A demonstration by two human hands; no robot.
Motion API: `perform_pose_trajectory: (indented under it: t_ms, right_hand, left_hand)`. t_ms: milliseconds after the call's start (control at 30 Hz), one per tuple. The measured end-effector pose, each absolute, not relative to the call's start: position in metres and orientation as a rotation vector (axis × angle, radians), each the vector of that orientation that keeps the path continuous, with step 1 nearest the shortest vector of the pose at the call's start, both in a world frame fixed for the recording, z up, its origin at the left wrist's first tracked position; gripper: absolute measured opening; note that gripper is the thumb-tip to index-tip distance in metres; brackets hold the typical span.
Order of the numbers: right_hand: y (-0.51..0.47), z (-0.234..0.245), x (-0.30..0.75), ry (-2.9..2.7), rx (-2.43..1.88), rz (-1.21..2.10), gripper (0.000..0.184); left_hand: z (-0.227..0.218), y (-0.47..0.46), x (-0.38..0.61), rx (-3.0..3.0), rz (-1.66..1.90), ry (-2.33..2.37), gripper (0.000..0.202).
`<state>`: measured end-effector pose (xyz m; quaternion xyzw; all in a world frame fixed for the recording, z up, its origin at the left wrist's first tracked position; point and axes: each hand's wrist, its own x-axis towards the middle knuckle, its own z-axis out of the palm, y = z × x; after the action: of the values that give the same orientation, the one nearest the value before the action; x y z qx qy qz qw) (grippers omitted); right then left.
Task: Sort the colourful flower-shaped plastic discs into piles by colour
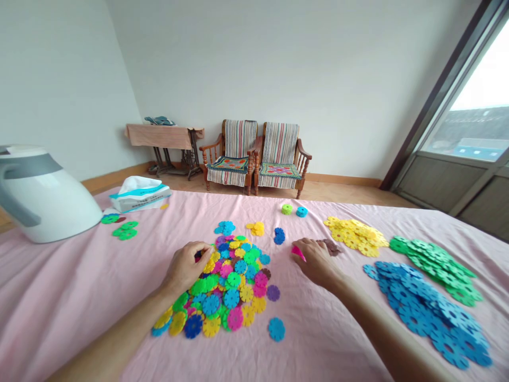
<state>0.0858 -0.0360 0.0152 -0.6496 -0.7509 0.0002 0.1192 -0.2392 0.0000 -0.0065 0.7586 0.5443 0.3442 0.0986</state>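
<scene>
A mixed pile of colourful plastic snowflake discs [233, 281] lies in front of me. At the pile's upper left, my left hand [188, 267] is closed, thumb and fingers curled together; a dark bit shows inside the curl, too small to name. To the right of the pile, my right hand [318, 261] rests low over the cloth, fingers bent on a pink snowflake disc [298, 253]. Brown discs [331, 247] lie just beyond its fingers. Dark blue discs [279, 236], light blue discs [225, 228] and yellow discs [257, 228] form small groups beyond the pile.
On the right are heaps of yellow discs [356, 236], green discs [435, 268] and blue discs [431, 313]. Lime [287, 209] and blue [301, 212] stacks stand farther back. A white kettle [51, 196], tissue box [140, 195] and green discs [125, 230] occupy the left of the pink cloth [326, 329].
</scene>
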Motion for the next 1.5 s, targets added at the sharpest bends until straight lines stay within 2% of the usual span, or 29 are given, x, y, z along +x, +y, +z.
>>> perform_pose_trajectory:
  t_ms: [133,267,367,500,833,967,1167,1300,1500]
  right_hand:
    - [-0.051,0.015,0.080,-2.073,-1.731,0.098,0.023]
    - [-0.068,0.013,0.063,-2.076,-1.469,0.437,0.012]
    - [-0.076,0.013,0.045,-2.089,-1.368,0.531,0.017]
    - [-0.079,0.014,0.029,-2.162,-1.314,0.476,0.022]
    - [-0.081,0.000,0.017,-2.269,-1.338,0.203,0.016]
    - [-0.079,0.000,0.019,-2.154,-1.385,0.320,0.008]
    - [-0.074,-0.010,0.019,-1.980,-1.358,0.462,0.016]
    - [-0.068,-0.008,0.024,-1.803,-1.341,0.664,0.006]
    - [-0.047,0.001,0.076,-1.563,-1.557,0.361,0.010]
  left_hand:
    - [-0.006,0.000,-0.239,2.235,1.040,1.611,0.027]
    - [-0.005,0.000,-0.238,2.237,1.034,1.614,0.028]
    - [-0.005,0.000,-0.238,2.241,1.020,1.617,0.028]
    - [-0.006,0.001,-0.239,2.238,1.030,1.615,0.027]
    - [-0.007,0.002,-0.240,2.252,1.018,1.613,0.027]
    - [-0.006,0.001,-0.239,2.252,1.015,1.615,0.026]
    - [-0.005,0.000,-0.238,2.250,1.026,1.609,0.026]
    - [-0.004,0.000,-0.239,2.250,1.034,1.614,0.026]
    - [-0.002,-0.001,-0.241,2.187,1.087,1.645,0.027]
